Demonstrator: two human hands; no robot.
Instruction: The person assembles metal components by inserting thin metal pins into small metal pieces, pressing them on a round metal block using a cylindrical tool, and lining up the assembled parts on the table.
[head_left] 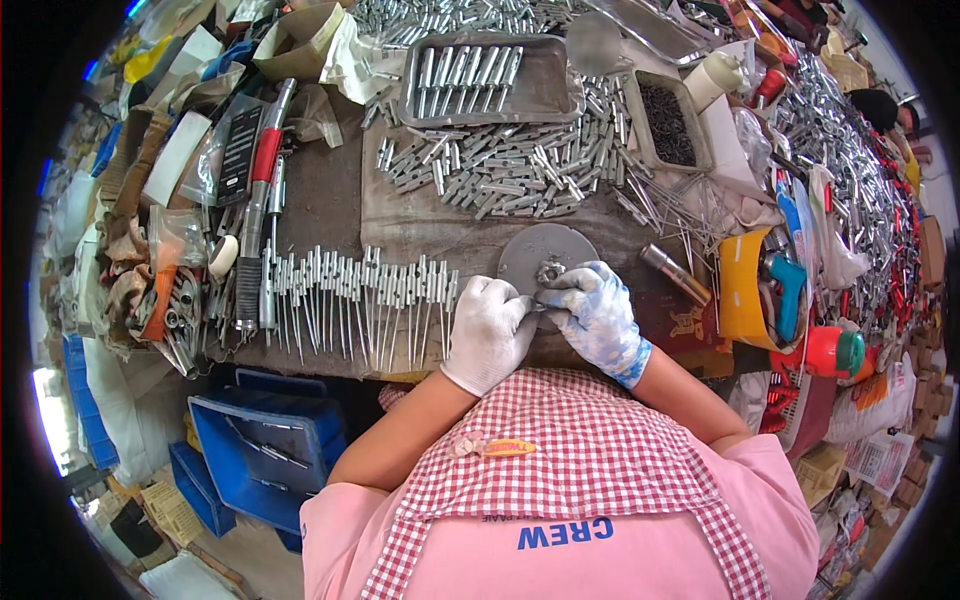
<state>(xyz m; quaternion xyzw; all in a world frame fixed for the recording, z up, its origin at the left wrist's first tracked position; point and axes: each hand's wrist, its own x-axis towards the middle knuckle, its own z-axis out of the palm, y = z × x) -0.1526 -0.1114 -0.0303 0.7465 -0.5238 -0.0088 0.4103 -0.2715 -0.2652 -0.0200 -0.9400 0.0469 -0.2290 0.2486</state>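
Note:
My left hand (488, 335), in a white glove, and my right hand (596, 318), in a white glove blotched with blue, meet at the near edge of a round grey disc (522, 258). The fingers of both are pinched together. What they hold between them is too small and hidden to name. Just beyond the fingertips, a small shiny metal part (549, 270) sits on the disc. To the left of my left hand, a row of metal tubes with thin rods (350, 285) lies side by side along the table's near edge.
Beyond the disc lies a heap of short metal tubes (500, 180). Behind it stands a tray (492, 119) with several tubes lined up. A dish (702, 150) of small dark parts is at right, near a yellow container (740, 290). Blue bins (215, 450) stand below left.

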